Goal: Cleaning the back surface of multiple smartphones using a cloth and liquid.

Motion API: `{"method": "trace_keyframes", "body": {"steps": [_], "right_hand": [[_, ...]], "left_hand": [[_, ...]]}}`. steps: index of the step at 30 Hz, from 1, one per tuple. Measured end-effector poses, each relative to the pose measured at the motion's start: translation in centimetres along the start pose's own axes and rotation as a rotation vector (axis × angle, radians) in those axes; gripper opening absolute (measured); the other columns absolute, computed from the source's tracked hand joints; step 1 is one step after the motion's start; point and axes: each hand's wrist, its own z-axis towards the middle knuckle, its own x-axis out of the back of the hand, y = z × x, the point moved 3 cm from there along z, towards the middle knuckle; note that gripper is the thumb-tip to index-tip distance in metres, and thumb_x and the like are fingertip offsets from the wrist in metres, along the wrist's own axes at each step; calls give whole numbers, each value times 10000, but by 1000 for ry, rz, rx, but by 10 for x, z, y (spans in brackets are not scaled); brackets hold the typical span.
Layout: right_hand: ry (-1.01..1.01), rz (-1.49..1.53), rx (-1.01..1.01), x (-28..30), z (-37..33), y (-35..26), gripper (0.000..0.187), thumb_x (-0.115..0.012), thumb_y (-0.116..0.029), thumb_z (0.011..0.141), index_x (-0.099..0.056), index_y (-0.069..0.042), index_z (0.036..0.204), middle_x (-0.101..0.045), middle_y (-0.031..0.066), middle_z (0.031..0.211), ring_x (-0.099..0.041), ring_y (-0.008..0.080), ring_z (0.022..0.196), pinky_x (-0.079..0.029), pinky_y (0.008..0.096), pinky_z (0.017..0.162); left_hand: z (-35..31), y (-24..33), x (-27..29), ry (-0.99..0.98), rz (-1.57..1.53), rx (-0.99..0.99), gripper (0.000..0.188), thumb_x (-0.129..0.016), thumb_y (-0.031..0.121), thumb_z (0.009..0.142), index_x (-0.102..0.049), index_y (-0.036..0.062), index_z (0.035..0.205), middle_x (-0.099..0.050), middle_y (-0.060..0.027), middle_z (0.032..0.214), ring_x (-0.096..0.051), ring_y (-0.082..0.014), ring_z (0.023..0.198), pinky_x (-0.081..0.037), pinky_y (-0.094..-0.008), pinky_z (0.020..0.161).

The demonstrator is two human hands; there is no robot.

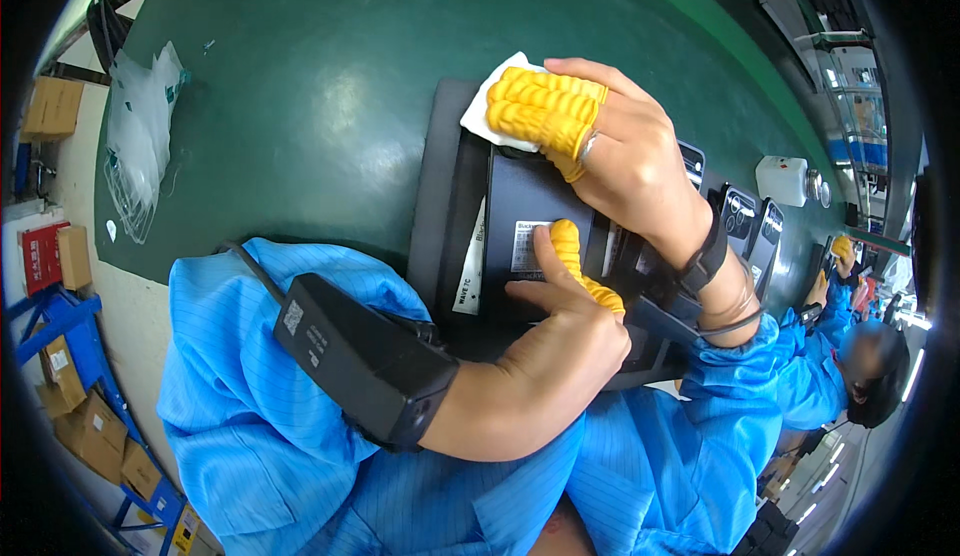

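Observation:
My right hand [635, 156] wears yellow ribbed finger cots and is closed over a folded white wiping cloth [478, 116]. It presses the cloth at the far edge of a flat black box-shaped item [530, 184] that carries a white printed label [527, 248]. Lower down, my left hand [570, 331] grips this item near the label, its thumb and fingers against the surface and yellow cots on some fingers. Its other fingertips are hidden. Under the item lies a black tray or mat [432, 181], with a white printed strip [470, 271] along the item's left side.
Several phones [740, 214] lie to the right on the green table [300, 86]. Beyond them stands a white bottle [782, 180]. A clear plastic bag [140, 136] lies at the left edge. Cardboard boxes [95, 436] fill a blue rack. A co-worker [830, 356] sits at right.

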Motion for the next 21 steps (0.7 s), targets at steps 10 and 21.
{"method": "trace_keyframes", "body": {"steps": [10, 21], "right_hand": [[75, 38, -120, 11, -19, 1, 338, -686, 16, 636, -669, -23, 972, -683, 125, 988, -655, 318, 924, -511, 432, 895], [38, 32, -175, 20, -28, -6, 306, -679, -7, 627, -664, 8, 932, -680, 149, 960, -656, 333, 914, -515, 442, 890]], "left_hand": [[2, 6, 3, -85, -74, -37, 199, -539, 190, 797, -648, 43, 875, -618, -230, 603, -655, -400, 611, -543, -428, 504], [1, -1, 7, -79, 15, 77, 321, -628, 135, 680, -689, -89, 901, -690, -233, 849, -670, -297, 654, -578, -351, 567]]}}
